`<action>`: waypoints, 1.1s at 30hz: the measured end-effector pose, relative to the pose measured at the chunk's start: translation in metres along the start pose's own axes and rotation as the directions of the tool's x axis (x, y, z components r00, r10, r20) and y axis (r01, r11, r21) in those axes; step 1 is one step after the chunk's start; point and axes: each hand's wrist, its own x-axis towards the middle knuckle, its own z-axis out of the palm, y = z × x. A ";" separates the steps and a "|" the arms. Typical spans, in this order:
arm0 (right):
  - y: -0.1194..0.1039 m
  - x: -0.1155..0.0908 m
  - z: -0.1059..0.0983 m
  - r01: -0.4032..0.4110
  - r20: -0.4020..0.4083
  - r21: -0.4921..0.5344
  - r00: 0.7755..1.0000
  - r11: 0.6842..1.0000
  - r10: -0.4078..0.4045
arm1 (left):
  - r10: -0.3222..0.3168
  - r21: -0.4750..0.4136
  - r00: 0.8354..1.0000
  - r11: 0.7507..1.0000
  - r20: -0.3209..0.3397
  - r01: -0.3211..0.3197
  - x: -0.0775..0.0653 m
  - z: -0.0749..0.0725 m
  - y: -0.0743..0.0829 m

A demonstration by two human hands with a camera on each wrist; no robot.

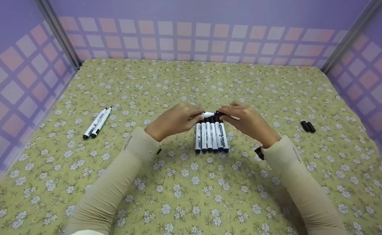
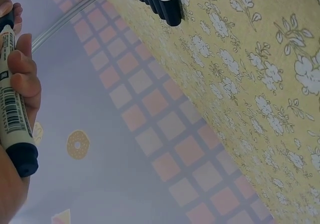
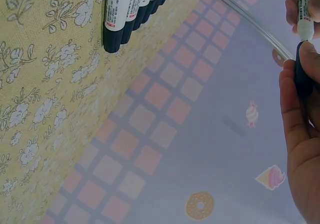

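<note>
My left hand [image 1: 176,120] grips a white whiteboard marker [image 2: 13,102] by its barrel, its dark end pointing back toward the palm. Between the thumb and fingers of my right hand [image 1: 247,120] is a black marker cap [image 3: 302,74]. Cap and marker tip meet in line; how far the cap sits over the tip cannot be told. Just below both hands, several capped markers [image 1: 211,137] lie side by side in a row on the cloth, their far ends partly hidden by the held marker and fingers.
Two uncapped markers [image 1: 98,122] lie together at the left. Over at the right, two loose black caps [image 1: 308,126] rest side by side. A flowered yellow cloth [image 1: 184,199] covers the table, with purple checkered panels [image 1: 197,36] around the back and sides.
</note>
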 end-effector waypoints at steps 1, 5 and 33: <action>0.000 0.000 -0.001 -0.003 -0.003 -0.005 1.000 1.000 0.003 | -0.003 0.003 1.000 1.000 -0.002 0.003 -0.001 -0.001 0.000; 0.000 -0.002 -0.003 -0.012 -0.012 -0.019 1.000 1.000 0.012 | -0.020 0.015 1.000 1.000 -0.013 0.020 -0.003 -0.003 -0.003; 0.015 -0.015 -0.008 -0.034 -0.044 -0.022 0.998 0.999 0.033 | -0.659 -0.167 0.749 0.748 -0.066 0.643 -0.053 -0.063 -0.044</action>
